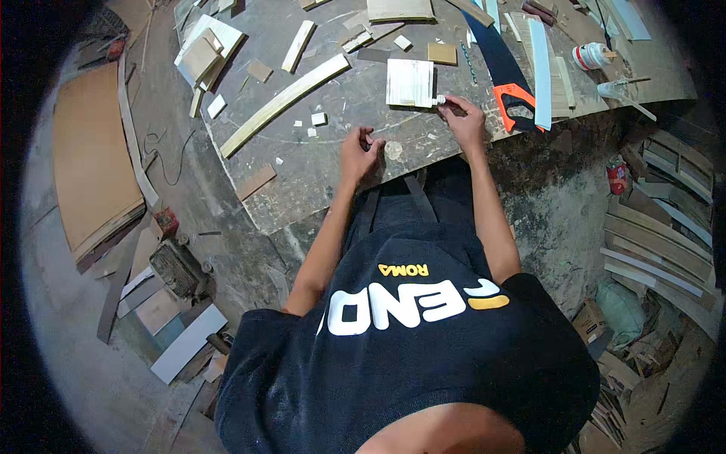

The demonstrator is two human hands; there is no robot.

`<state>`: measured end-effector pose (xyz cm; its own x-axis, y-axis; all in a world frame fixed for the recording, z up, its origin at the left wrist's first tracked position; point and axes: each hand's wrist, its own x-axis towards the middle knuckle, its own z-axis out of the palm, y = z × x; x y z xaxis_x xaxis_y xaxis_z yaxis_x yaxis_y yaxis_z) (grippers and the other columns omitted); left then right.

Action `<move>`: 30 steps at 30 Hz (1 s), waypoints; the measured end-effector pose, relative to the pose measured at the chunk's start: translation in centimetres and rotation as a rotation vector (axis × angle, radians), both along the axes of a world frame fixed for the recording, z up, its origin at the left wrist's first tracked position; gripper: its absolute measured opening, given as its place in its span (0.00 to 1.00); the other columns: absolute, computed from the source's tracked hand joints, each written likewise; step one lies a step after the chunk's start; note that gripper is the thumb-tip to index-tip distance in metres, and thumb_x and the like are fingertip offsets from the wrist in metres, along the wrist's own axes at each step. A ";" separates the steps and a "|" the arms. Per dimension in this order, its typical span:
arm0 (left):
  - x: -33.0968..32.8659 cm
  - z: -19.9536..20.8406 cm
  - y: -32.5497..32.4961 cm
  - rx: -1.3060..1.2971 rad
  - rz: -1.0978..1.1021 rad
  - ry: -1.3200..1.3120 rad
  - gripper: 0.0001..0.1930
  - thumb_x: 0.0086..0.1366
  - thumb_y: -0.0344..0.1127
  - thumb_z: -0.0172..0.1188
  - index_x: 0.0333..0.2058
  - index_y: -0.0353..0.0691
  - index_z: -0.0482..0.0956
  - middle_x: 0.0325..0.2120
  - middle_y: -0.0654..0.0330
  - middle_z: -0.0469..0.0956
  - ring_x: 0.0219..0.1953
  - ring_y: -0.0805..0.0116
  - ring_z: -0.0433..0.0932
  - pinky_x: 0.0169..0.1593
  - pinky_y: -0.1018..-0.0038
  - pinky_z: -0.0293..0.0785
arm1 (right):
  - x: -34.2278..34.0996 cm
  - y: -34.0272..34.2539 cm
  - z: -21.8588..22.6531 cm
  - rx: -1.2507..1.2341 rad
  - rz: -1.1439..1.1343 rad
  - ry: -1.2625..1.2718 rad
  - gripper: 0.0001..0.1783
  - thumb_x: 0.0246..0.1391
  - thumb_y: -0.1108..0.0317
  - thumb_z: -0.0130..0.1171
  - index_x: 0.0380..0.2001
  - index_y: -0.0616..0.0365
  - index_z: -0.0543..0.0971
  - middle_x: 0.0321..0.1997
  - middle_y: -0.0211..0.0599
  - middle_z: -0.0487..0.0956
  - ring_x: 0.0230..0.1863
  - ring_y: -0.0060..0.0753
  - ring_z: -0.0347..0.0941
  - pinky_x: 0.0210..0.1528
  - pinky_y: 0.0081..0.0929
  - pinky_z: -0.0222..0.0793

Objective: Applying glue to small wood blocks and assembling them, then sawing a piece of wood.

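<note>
A square whitish board [410, 82] with a striped surface lies on the dark, stained worktable [318, 181] in front of me. At its lower right corner, the fingertips of my right hand [464, 123] pinch a small white block [441, 100], which appears to touch the board's edge. My left hand [360, 154] rests low over the table near its front edge. Its fingers are loosely curled, thumb apart from them, with nothing visible between. Small white offcuts, one of them a cube [319, 119], lie to the left of that hand.
A handsaw with an orange handle [502, 108] lies right of my right hand, beside a pale strip [541, 76]. Farther right stand a white tub [591, 56] and a clear cup [609, 89]. A long wooden strip [283, 102] lies left. Stacked boards [94, 151] lean beyond the table.
</note>
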<state>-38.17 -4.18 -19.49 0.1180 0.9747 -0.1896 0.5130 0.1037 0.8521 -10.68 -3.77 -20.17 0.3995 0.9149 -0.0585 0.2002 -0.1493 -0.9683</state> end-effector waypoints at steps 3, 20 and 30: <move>0.2 0.7 0.0 0.006 -0.014 0.030 0.18 0.54 0.34 0.70 0.41 0.32 0.77 0.23 0.59 0.76 0.26 0.69 0.76 0.33 0.72 0.73 | -0.1 -0.1 0.5 -0.004 0.017 -0.003 0.14 0.46 0.75 0.68 0.40 0.59 0.84 0.40 0.38 0.84 0.40 0.29 0.81 0.44 0.24 0.75; 3.9 6.8 2.9 0.047 -0.085 -0.100 0.16 0.59 0.42 0.68 0.42 0.41 0.83 0.30 0.61 0.84 0.27 0.74 0.79 0.33 0.76 0.74 | 2.2 -2.5 4.4 -0.064 -0.024 0.376 0.16 0.51 0.70 0.68 0.42 0.67 0.80 0.36 0.38 0.83 0.34 0.25 0.80 0.33 0.21 0.78; 8.0 19.2 3.0 -0.109 -0.245 -0.398 0.12 0.57 0.36 0.67 0.37 0.35 0.84 0.27 0.61 0.84 0.28 0.77 0.79 0.35 0.78 0.75 | -2.8 -3.9 16.9 0.059 0.177 0.683 0.12 0.55 0.71 0.63 0.40 0.69 0.81 0.34 0.38 0.84 0.31 0.24 0.80 0.29 0.23 0.79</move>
